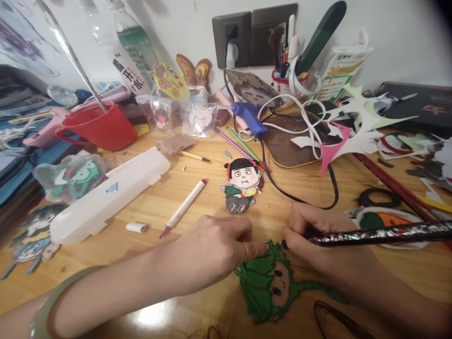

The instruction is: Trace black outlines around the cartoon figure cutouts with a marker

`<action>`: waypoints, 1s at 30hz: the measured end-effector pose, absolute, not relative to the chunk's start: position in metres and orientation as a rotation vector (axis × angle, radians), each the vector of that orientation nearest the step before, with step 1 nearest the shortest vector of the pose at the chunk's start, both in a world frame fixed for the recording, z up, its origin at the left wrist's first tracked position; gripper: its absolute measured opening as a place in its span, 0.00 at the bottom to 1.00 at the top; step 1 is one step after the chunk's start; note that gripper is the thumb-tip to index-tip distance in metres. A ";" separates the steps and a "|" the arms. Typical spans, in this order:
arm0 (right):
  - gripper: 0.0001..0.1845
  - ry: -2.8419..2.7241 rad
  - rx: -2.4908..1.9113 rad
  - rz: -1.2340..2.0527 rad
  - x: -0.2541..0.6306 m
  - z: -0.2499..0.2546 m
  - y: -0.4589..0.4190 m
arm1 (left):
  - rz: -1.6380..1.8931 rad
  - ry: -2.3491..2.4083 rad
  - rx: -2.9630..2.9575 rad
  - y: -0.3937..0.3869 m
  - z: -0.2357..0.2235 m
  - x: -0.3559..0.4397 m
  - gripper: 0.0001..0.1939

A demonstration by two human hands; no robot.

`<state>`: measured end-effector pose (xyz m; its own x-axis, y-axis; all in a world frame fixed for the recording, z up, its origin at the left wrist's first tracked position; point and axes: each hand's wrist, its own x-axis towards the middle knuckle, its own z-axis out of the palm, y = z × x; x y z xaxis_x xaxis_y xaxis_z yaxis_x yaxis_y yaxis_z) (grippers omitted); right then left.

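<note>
My left hand (222, 245) is closed, its index fingertip pressing on the top edge of a green-haired cutout figure (259, 278). Its thumb is mostly hidden behind the other fingers. The figure lies on its side on the table, with a smiling face and a long green strand reaching right. My right hand (310, 235) grips a long black pen (381, 234) with a shiny patterned barrel. The pen's tip is at the upper edge of the green hair; I cannot tell whether it touches. A black-haired cutout figure (243, 186) lies just beyond both hands.
An uncapped marker (183, 208) and its cap (136, 228) lie left of centre, near a white plastic case (111, 195). A red mug (100, 127) stands behind. A blue glue gun (249, 118) trails a black cord. Paper scraps (356, 122) crowd the right; dark thread (328, 320) lies in front.
</note>
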<state>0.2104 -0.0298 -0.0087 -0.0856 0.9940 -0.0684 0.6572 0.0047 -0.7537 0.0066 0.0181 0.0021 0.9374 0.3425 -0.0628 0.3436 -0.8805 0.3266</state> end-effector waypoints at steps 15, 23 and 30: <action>0.14 -1.779 -1.677 0.853 0.211 -0.009 -0.031 | 0.004 0.492 2.748 0.019 -0.001 0.006 0.14; 0.14 -1.771 -1.681 0.843 0.212 -0.009 -0.031 | 0.049 0.477 2.748 0.019 -0.001 0.006 0.15; 0.14 -1.766 -1.670 0.885 0.211 -0.007 -0.031 | 0.031 0.464 2.734 0.019 0.000 0.007 0.16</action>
